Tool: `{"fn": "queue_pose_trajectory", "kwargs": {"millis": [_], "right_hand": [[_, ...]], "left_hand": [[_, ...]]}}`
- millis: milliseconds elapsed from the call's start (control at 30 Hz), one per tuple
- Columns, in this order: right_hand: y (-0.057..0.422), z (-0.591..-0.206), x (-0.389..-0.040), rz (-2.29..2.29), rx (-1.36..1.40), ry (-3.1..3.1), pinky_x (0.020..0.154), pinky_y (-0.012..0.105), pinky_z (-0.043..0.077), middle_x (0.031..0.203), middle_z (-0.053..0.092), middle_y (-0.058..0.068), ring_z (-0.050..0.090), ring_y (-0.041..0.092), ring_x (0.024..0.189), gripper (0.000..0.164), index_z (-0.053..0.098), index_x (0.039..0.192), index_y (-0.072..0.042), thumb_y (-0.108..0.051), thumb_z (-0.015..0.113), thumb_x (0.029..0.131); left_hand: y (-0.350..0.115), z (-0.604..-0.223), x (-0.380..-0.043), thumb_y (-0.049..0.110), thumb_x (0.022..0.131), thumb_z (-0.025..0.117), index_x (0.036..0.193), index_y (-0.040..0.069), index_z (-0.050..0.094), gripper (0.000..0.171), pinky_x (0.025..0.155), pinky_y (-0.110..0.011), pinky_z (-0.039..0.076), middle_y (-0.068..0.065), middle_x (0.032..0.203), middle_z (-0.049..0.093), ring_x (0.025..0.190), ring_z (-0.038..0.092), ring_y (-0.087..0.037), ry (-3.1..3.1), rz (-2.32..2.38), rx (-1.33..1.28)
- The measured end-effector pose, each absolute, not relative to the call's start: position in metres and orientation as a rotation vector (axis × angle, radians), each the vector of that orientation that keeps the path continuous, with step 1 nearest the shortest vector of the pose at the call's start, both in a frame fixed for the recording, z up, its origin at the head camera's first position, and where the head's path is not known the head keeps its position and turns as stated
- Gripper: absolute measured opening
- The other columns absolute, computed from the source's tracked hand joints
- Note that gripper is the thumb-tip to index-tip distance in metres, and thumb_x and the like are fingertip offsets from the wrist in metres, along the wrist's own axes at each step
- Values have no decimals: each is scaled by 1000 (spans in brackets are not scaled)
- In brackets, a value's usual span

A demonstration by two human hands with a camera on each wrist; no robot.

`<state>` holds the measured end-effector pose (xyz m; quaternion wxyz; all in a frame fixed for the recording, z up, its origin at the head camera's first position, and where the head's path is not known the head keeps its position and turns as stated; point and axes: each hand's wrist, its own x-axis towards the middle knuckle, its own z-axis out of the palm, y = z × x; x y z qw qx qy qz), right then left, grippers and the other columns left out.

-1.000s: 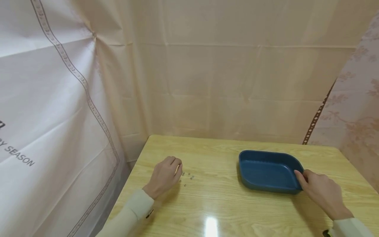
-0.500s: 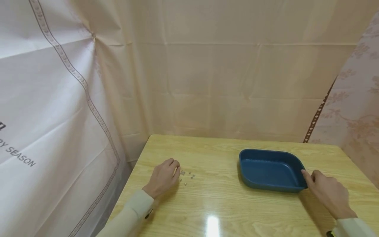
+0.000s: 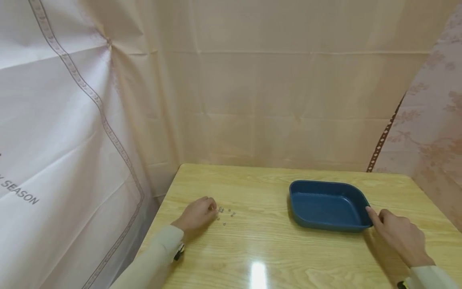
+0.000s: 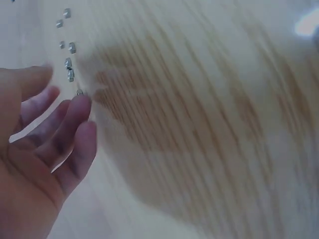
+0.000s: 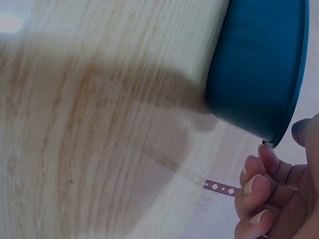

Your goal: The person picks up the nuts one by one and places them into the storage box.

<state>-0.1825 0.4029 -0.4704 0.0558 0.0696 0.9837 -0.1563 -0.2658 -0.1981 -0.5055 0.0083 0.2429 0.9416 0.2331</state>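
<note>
My left hand (image 3: 196, 213) is low over the left part of the table, palm inward and fingers loosely bent. In the left wrist view, a fingertip touches one small metal nut (image 4: 79, 92), while the thumb stands apart from it. Several more silvery nuts (image 4: 71, 48) lie scattered just beyond the fingers. On the right, my right hand (image 3: 398, 235) pinches the near right corner of a dark blue rectangular tub (image 3: 328, 227), thumb at the rim and fingers outside. The right wrist view shows the tub's outer wall (image 5: 259, 69) and curled fingers (image 5: 256, 186) under its rim.
The light wood-grain table (image 3: 260, 237) reflects a bright light near its front. Beige cloth (image 3: 252, 88) hangs behind its back edge. A white printed cloth (image 3: 65, 160) hangs at the left, and a floral one (image 3: 433, 120) at the right.
My left hand has drawn back slightly to the left, showing more nuts beside its fingertips. My right hand has shifted a little rightward, and the tub's right corner has moved slightly with it.
</note>
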Motion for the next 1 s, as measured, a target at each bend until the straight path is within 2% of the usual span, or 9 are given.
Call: {"fn": "queue_pose_trajectory", "kwargs": {"millis": [100,367,633,1000], "right_hand": [[403,-471,-183,-472,202,2985,48,42,38,68,53,8,56,27,60,73,56,86,-8,-67,17,105],[403,-475,-184,-482,179,2987,48,43,39,68,55,8,57,27,60,72,57,82,-10,-65,17,106],[403,-480,-186,-484,194,2964,49,47,42,74,62,11,63,34,64,75,62,89,-9,-68,17,105],[403,-481,-188,-483,197,2958,50,45,41,75,63,11,63,33,65,76,63,91,-10,-70,18,104]], "left_hand": [[-204,-508,-270,25,98,73,104,11,66,17,79,-35,52,4,96,62,89,58,-13,2791,928,712],[-210,-512,-272,26,88,84,98,12,68,23,75,-30,50,4,90,63,83,58,-15,2629,1106,661],[-204,-520,-270,26,91,81,87,23,69,13,71,-27,50,12,82,62,77,58,-8,2702,971,745],[-198,-517,-270,22,92,80,85,23,67,14,70,-25,49,14,80,60,74,54,-5,2767,810,821]]}}
